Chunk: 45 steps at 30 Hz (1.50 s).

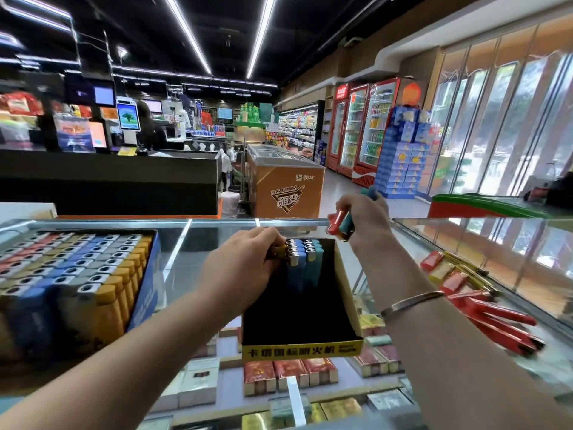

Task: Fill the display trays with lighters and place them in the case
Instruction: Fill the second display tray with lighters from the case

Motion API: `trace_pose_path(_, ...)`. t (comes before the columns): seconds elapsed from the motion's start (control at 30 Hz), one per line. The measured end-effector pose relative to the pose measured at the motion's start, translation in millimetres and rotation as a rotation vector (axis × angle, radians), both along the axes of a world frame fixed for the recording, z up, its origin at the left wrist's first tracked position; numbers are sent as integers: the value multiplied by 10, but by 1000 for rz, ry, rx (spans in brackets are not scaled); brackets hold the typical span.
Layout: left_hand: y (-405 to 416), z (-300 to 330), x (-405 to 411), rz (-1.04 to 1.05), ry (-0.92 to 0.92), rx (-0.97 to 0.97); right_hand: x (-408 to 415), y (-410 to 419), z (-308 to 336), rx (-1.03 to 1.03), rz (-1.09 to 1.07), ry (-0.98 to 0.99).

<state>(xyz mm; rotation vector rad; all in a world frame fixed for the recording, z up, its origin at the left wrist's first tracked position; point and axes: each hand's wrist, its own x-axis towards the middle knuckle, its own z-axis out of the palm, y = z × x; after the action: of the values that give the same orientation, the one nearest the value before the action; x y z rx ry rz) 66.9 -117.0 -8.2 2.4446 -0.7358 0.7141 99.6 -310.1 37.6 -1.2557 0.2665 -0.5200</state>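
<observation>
Right grip (361, 212) holds lighters (341, 225) above glass counter (434, 240).

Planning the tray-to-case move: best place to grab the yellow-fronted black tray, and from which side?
Grip the black tray by its long side walls near the middle, coming from above. The lighters stand only at the far end, so most of the rim is free. The left hand is at the far-left corner and the right hand holds loose lighters, so free one first.

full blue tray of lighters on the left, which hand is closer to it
Left. The left hand sits at the black tray, just right of the full blue tray; the right hand is farther right, holding a bunch of lighters.
</observation>
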Motion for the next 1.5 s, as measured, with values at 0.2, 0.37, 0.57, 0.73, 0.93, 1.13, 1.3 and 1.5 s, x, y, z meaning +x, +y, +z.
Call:
trace_pose_path(0.2,169,-47,-114,4,-54,24,-334,283,115,153,196,-129)
trace_pose_path(0.37,176,72,-161,-116,-235,-93,-471,553,-27,139,404,-82)
trace_pose_path(0.57,191,215,-274,-334,-344,-360,-557,663,18,142,586,-183)
trace_pose_path(0.73,305,331,-248,-362,-177,-630,-580,580,20,39,585,-170)
trace_pose_path(0.93,412,343,-144,-288,16,-552,-479,471,-31,-234,160,-233)
trace_pose_path(1.13,432,267,-140,-264,16,-218,-400,446,-92,-278,186,-129)
trace_pose_path(1.3,435,269,-141,-249,-11,-56,-390,449,-120,-278,253,-78)
trace_pose_path(1.5,474,342,-170,-165,-211,206,-373,464,-136,-285,272,-82)
